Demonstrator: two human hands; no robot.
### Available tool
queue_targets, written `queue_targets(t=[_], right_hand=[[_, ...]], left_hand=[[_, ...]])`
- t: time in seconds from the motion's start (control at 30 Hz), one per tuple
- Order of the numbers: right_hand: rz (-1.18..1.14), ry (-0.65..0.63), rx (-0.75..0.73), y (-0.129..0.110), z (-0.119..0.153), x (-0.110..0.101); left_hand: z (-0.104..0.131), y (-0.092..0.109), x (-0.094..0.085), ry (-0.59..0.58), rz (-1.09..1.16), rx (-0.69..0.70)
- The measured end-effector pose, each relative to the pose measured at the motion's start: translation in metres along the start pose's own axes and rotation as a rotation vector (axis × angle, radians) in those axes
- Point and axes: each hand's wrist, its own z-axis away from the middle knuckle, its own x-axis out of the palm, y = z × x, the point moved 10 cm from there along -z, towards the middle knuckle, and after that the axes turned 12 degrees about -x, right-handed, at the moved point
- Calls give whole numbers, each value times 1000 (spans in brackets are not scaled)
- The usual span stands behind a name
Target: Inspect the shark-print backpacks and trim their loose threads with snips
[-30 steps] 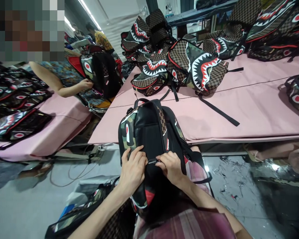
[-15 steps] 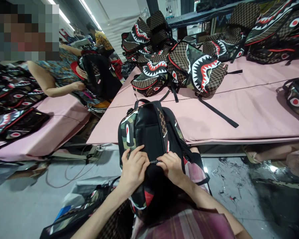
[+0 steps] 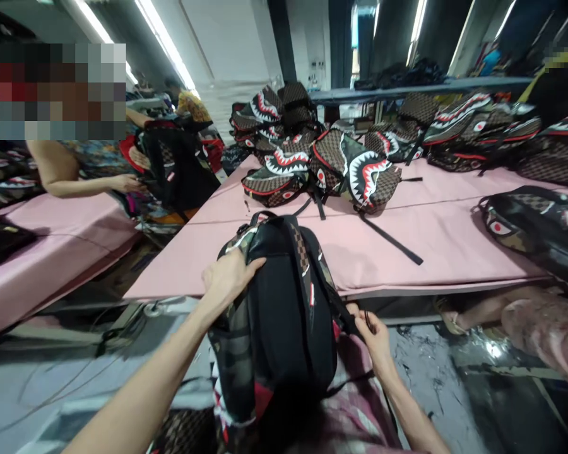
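Cloth (image 3: 360, 403) in a pinkish plaid covers the person's lap, with a checkered piece (image 3: 187, 429) low on the left, mostly hidden by the forearm. Over the lap stands the backpack (image 3: 281, 315), its black panel facing the person, camouflage print on its side, its top handle reaching the near edge of the bench (image 3: 445, 239). The left hand (image 3: 230, 274) has its grip on the upper left edge, fingers around the camouflage side and thumb across the black panel. At the right side the right hand (image 3: 372, 331) keeps a narrow grip, fingers curled on a black strap (image 3: 343, 312); a small dark loop at those fingers is too small to name. Dark scraps litter the floor (image 3: 411, 366) beyond that arm. Farther on, the pink bench carries a dark bag (image 3: 544, 227) at right, a loose strap (image 3: 392, 239) trailing toward the person, and a heap of checkered backpacks (image 3: 373, 180) with toothed shark mouths. Across the gap at left, beside a second pink bench (image 3: 76, 230), a co-worker (image 3: 99, 154) in a patterned top handles another black backpack (image 3: 182, 167)
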Motion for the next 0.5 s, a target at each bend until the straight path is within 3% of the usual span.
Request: queue_targets(t=[0.13,0.23,0.3,0.4,0.5], right_hand=[[46,121,79,15,16,-36],[37,122,2,-5,5,-37],[8,118,-103,-41,-11,-25],[-62,105,-301,-112,-39,7],[-128,183,-578,-189,-61,33]], left_hand=[[22,-12,-17,133,-26,103],[60,-24,-46,379,110,171],[100,-24,-76,636,283,332],[166,-26,-120,999,565,653],[199,-25,-156,1190,682,817]])
